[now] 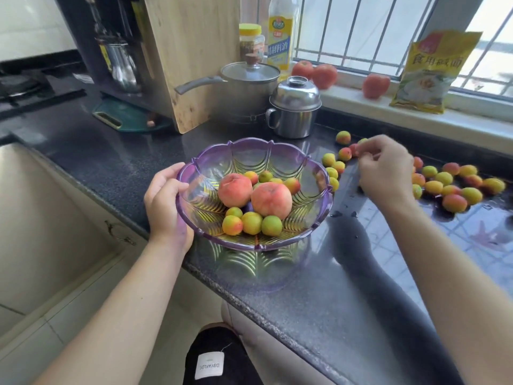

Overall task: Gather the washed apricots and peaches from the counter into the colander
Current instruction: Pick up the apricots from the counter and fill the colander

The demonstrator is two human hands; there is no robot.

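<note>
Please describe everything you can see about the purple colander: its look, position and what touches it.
The purple colander is a round, transparent plastic bowl with a scalloped rim and curved rib patterns in its wall. It stands upright on the dark counter, near the front edge. The left hand grips its left rim. Inside lie two peaches and several small apricots. The right hand is apart from it.

Both forearms are bare up to the frame edge, with no sleeves, watch or rings showing on the left hand (pixel 166 202) or the right hand (pixel 387 169). Below, the person wears black trousers (pixel 222 357) bearing a small white sewn-on label (pixel 208 365) with grey printed lettering.
</note>
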